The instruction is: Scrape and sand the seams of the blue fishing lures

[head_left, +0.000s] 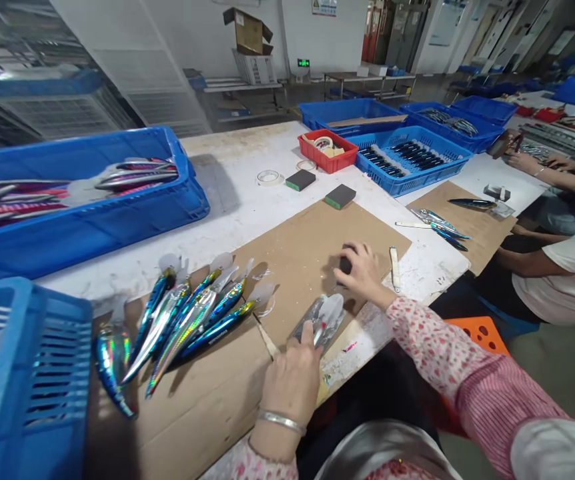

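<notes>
My left hand [295,380] is closed around a silvery fishing lure [320,320] with a clear plastic lip, pressing it against the brown cardboard sheet [297,247]. My right hand [362,273] reaches forward on the cardboard, fingers curled over a small dark sanding block [345,265]. A row of several shiny blue-green lures [187,320] lies on the cardboard left of my hands. A pale craft knife [394,269] lies just right of my right hand.
Blue crates [117,220] with lures stand at the left, another crate corner [27,373] near left. Two dark sanding blocks [340,196], tape rolls [269,177], a red tray [327,157] and more blue crates [412,173] sit farther back. Other people sit at the right [562,267].
</notes>
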Available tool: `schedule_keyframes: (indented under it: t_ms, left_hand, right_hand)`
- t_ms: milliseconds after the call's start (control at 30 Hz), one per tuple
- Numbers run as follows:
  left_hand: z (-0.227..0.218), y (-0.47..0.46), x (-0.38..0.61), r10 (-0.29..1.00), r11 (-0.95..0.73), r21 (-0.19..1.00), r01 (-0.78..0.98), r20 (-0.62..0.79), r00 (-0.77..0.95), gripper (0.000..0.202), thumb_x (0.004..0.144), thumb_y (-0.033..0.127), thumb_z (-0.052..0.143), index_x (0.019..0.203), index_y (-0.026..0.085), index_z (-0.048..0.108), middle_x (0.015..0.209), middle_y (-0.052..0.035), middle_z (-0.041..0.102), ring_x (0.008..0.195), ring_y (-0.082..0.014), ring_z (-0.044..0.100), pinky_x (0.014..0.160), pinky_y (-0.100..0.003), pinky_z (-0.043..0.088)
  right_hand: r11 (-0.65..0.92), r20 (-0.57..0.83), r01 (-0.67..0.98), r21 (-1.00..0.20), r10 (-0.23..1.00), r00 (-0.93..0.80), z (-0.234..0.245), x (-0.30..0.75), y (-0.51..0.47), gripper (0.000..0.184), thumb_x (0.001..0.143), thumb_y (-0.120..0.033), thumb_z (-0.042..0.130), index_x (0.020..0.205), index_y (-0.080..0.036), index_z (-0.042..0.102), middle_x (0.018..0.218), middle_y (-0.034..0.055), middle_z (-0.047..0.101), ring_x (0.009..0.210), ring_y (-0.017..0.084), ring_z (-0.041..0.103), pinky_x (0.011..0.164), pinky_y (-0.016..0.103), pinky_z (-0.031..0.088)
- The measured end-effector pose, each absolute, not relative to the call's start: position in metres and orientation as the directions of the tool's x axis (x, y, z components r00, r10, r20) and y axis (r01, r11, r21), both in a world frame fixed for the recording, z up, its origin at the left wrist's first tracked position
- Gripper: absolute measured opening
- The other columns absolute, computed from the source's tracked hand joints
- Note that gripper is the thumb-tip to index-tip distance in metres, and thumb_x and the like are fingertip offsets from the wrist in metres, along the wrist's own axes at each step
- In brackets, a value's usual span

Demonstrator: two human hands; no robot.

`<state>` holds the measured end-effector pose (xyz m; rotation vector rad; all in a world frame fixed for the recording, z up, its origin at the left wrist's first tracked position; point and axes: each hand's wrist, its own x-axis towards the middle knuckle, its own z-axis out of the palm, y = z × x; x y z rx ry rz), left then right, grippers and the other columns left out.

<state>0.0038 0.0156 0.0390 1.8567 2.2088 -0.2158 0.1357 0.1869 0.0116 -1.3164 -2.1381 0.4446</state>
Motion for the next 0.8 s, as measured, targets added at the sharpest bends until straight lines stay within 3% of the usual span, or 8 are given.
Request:
schedule_keyframes:
  t_ms: [67,167,267,367,533,667,800]
  left_hand:
    - [0.038,0.016,0.003,0.954,0.156,0.033,0.987,-0.265,-0.142,0.044,0.095,0.025,0.038,0.137,0.016,0.045,0.09,-0.013,0.068,0.072,-0.0217,0.069,0.059,-0.028,0.05]
    - [0.04,0.021,-0.002,0.957,0.081,-0.001,0.997,-0.278,-0.078,0.046,0.094,0.023,0.039,0.139,0.016,0.043,0.09,-0.0126,0.067,0.075,-0.0223,0.069,0.061,-0.029,0.051]
    - [0.043,0.028,-0.006,0.94,0.019,-0.026,0.999,-0.34,-0.027,0.048,0.094,0.025,0.042,0.141,0.017,0.041,0.092,-0.0136,0.067,0.078,-0.0229,0.069,0.063,-0.029,0.052]
    - [0.045,0.03,-0.007,0.938,-0.011,-0.053,0.999,-0.347,-0.008,0.048,0.094,0.025,0.041,0.142,0.019,0.04,0.093,-0.014,0.067,0.08,-0.0238,0.069,0.065,-0.031,0.054]
    - [0.044,0.025,-0.005,0.943,0.016,-0.075,0.997,-0.329,-0.04,0.046,0.094,0.027,0.043,0.139,0.02,0.044,0.093,-0.0127,0.066,0.08,-0.025,0.069,0.064,-0.033,0.056]
    - [0.041,0.024,-0.005,0.948,-0.008,-0.067,0.998,-0.317,-0.014,0.048,0.095,0.027,0.042,0.142,0.019,0.04,0.092,-0.0131,0.066,0.079,-0.024,0.069,0.064,-0.033,0.056]
    - [0.04,0.024,-0.004,0.951,0.012,-0.079,0.997,-0.307,-0.036,0.043,0.095,0.026,0.04,0.137,0.017,0.046,0.091,-0.0136,0.065,0.078,-0.0236,0.069,0.064,-0.031,0.055]
  right_hand:
    - [0.484,0.332,0.631,-0.606,0.875,-0.353,0.015,0.147,0.201,0.027,0.072,-0.026,0.067,0.098,-0.02,0.064,0.122,0.0093,0.054,0.114,0.027,0.047,0.098,0.045,0.038]
    - [0.669,0.361,0.467,-0.579,0.723,-0.588,0.022,0.159,0.202,0.028,0.071,-0.025,0.068,0.098,-0.02,0.063,0.123,0.008,0.053,0.115,0.024,0.047,0.101,0.041,0.037]
    - [0.741,0.26,0.42,-0.523,0.608,-0.75,0.024,0.15,0.189,0.027,0.072,-0.027,0.07,0.098,-0.022,0.063,0.123,0.0063,0.055,0.116,0.025,0.046,0.099,0.04,0.038]
    - [0.747,0.201,0.441,-0.498,0.594,-0.779,0.028,0.125,0.177,0.027,0.074,-0.029,0.069,0.099,-0.022,0.063,0.126,0.0059,0.054,0.116,0.026,0.045,0.097,0.042,0.039]
    - [0.826,0.148,0.357,-0.436,0.457,-0.877,0.039,0.116,0.176,0.026,0.077,-0.031,0.067,0.102,-0.023,0.062,0.131,0.0057,0.052,0.117,0.026,0.043,0.097,0.045,0.037]
    - [0.813,0.105,0.425,-0.397,0.5,-0.859,0.043,0.13,0.183,0.024,0.076,-0.028,0.068,0.099,-0.022,0.063,0.129,0.0064,0.053,0.113,0.026,0.046,0.095,0.043,0.037]
    - [0.835,0.168,0.38,-0.398,0.473,-0.865,0.042,0.114,0.175,0.025,0.075,-0.03,0.068,0.099,-0.023,0.063,0.129,0.0056,0.053,0.117,0.026,0.042,0.095,0.043,0.036]
